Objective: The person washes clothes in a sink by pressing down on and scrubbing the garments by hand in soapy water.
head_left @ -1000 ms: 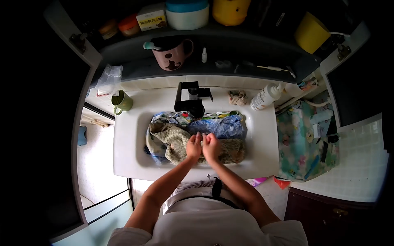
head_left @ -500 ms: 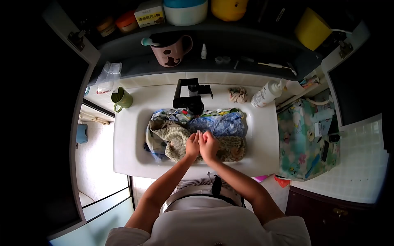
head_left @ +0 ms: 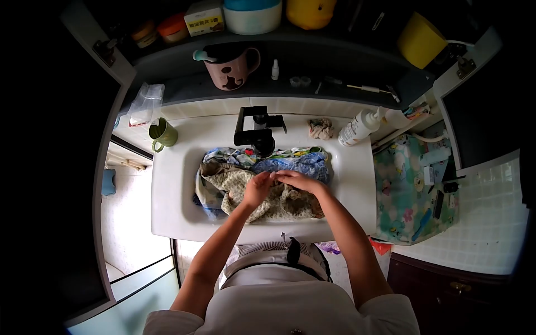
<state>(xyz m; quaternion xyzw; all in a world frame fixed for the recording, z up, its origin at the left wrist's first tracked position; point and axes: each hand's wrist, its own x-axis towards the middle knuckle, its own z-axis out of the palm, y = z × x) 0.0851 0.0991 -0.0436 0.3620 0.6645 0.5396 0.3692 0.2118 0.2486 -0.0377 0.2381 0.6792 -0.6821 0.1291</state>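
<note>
My left hand [head_left: 258,188] is closed, thumb side up, over the middle of the sink basin. My right hand [head_left: 298,180] is bent inward at the wrist, its fingers pressed together and meeting the left fingertips. Whatever lies between the fingers is too small or hidden to make out. Directly under both hands is a bunched beige-green patterned cloth [head_left: 231,183]. Behind it in the white basin [head_left: 347,190] lie a blue checked cloth [head_left: 301,163] and other colourful fabric. A black faucet [head_left: 259,131] stands over the back of the basin.
A green cup [head_left: 163,134] stands at the sink's back left. A crumpled cloth [head_left: 321,129] and a white pump bottle [head_left: 359,127] are at the back right. Above, a dark shelf holds a pink mug [head_left: 230,72]. Open cabinet doors flank both sides.
My hands were clasped side by side, pointing forward. Now the wrists have spread apart, the right hand has turned inward, and the patterned cloth's right part is bunched differently.
</note>
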